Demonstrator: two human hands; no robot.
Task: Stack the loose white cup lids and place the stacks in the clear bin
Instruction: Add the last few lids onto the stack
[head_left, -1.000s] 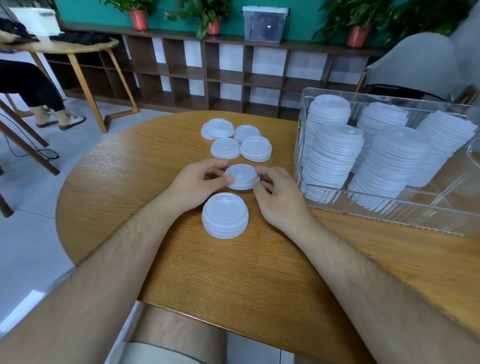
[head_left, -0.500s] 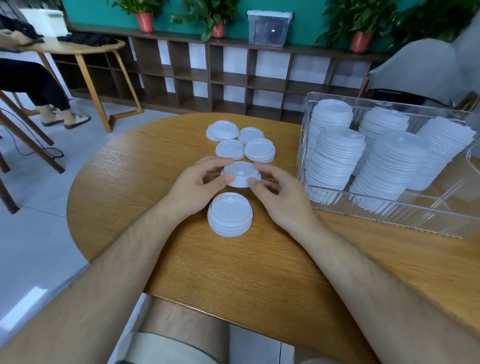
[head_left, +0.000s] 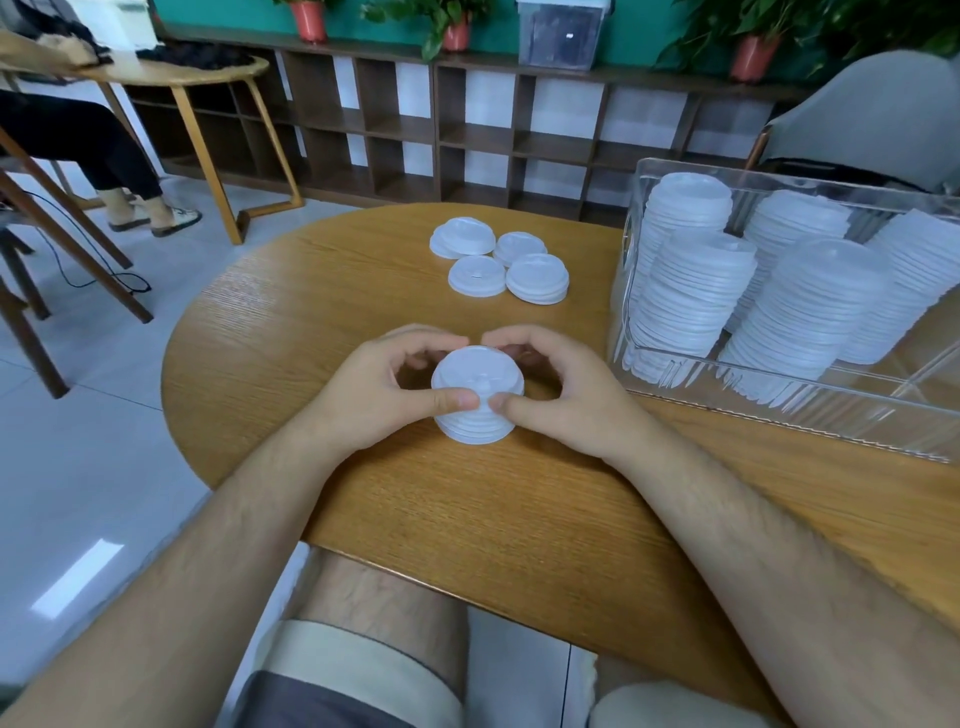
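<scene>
A short stack of white cup lids (head_left: 475, 395) stands on the round wooden table (head_left: 519, 519) in front of me. My left hand (head_left: 384, 387) and my right hand (head_left: 558, 392) curl round it from both sides, thumbs on its near edge and fingertips at its far edge. Farther back lie several loose white lids (head_left: 498, 267) in a small cluster, some of them in low piles. The clear bin (head_left: 779, 405) sits at the right, holding several tall leaning lid stacks (head_left: 696, 291).
The table's left edge drops to a tiled floor (head_left: 78, 441). Another wooden table (head_left: 171, 73) with a seated person's legs (head_left: 119, 171) is at the far left. A dark shelf unit (head_left: 467, 124) runs along the back wall, and a grey chair (head_left: 872, 114) stands behind the bin.
The lid that both hands held above the table has come down onto the nearer pile, making one taller stack. Both hands now wrap round that stack.
</scene>
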